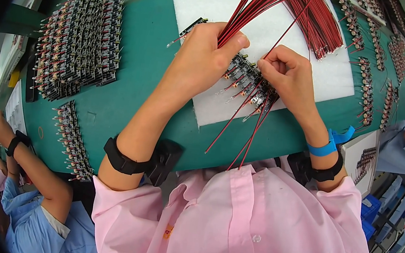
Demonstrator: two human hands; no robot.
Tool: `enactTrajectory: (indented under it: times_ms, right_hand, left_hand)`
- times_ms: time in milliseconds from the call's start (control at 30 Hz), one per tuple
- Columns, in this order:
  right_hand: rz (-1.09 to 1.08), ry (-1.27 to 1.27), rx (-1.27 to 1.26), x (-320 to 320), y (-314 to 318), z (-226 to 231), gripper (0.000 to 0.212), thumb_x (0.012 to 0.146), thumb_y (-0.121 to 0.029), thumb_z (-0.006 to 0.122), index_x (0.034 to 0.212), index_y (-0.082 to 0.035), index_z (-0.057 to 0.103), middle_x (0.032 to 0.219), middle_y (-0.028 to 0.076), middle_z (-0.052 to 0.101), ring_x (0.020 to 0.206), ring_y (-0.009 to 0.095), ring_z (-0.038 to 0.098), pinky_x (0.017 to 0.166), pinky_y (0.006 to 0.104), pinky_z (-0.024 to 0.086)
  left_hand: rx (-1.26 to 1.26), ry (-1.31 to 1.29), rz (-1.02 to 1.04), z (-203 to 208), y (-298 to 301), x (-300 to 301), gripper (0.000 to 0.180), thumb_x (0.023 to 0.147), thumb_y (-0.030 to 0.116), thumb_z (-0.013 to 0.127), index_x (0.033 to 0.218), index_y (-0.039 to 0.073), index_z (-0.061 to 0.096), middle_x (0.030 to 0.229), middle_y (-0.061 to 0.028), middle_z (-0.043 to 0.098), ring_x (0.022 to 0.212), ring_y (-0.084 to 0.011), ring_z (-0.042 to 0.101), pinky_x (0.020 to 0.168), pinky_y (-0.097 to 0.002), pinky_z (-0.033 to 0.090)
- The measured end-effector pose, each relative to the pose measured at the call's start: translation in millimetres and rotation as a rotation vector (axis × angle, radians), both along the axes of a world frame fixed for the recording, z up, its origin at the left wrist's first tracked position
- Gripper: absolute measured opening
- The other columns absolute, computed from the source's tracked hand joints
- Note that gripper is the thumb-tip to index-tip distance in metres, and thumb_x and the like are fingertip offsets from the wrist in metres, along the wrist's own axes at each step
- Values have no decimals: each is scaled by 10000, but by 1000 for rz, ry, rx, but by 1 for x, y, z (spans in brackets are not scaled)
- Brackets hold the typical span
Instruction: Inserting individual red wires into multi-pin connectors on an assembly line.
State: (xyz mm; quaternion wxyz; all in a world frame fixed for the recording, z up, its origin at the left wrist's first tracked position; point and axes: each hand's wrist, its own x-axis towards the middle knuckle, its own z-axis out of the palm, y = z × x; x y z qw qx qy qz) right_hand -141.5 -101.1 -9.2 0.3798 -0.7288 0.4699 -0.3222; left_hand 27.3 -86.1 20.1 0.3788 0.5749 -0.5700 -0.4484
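My left hand (pixel 203 52) is closed around a bundle of thin red and black wires (pixel 248 12), which fan out beyond its thumb. To its right, my right hand (pixel 291 77) pinches a long wire (pixel 288 30) between thumb and fingertips, just above a strip of small circuit boards (pixel 244 76). That strip lies slantwise on a white foam sheet (pixel 328 81), partly covered by both hands. Several loose wires (pixel 255 133) trail from the strip toward my pink shirt. The exact point where the pinched wire meets a board is hidden by my fingers.
A second pile of red wires (pixel 315 26) rests on the foam's far side. Stacked circuit board strips (pixel 80 41) stand at left on the green table (pixel 140 75), with another strip (pixel 74 140) nearer. More strips (pixel 365 91) line the right. People in blue sit on both sides.
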Motion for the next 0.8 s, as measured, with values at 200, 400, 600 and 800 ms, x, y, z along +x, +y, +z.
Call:
enactTrajectory:
  times_ms: [200, 400, 600, 800]
  right_hand:
    - [-4, 5, -12, 1, 0, 1, 106, 700, -23, 570, 626, 0, 498, 547, -51, 410, 503, 10, 334, 437, 172, 257]
    - [-8, 22, -43, 2, 1, 1, 114, 700, -25, 570, 622, 0, 491, 547, -49, 405, 505, 12, 332, 438, 173, 257]
    - [-10, 40, -61, 2, 2, 3, 119, 698, -25, 574, 623, 2, 485, 556, -41, 413, 510, 18, 336, 445, 178, 266]
    - [-6, 3, -198, 5, 2, 1, 91, 630, -47, 583, 599, -5, 507, 521, 45, 464, 434, 114, 398, 417, 242, 322]
  left_hand:
    - [18, 12, 8, 3, 1, -1, 289, 772, 218, 496, 747, -64, 556, 470, -44, 414, 445, -105, 415, 436, -289, 341]
    - [42, 68, 8, 0, 2, -1, 220, 794, 223, 513, 806, 14, 578, 510, 61, 354, 436, -17, 302, 371, -187, 213]
    - [25, 52, 8, 0, 1, 0, 236, 790, 211, 502, 799, -13, 575, 500, 20, 386, 438, -54, 349, 398, -224, 264]
    - [-5, 23, 12, 1, 1, 0, 274, 782, 193, 475, 788, -64, 569, 470, -63, 436, 429, -123, 438, 444, -295, 356]
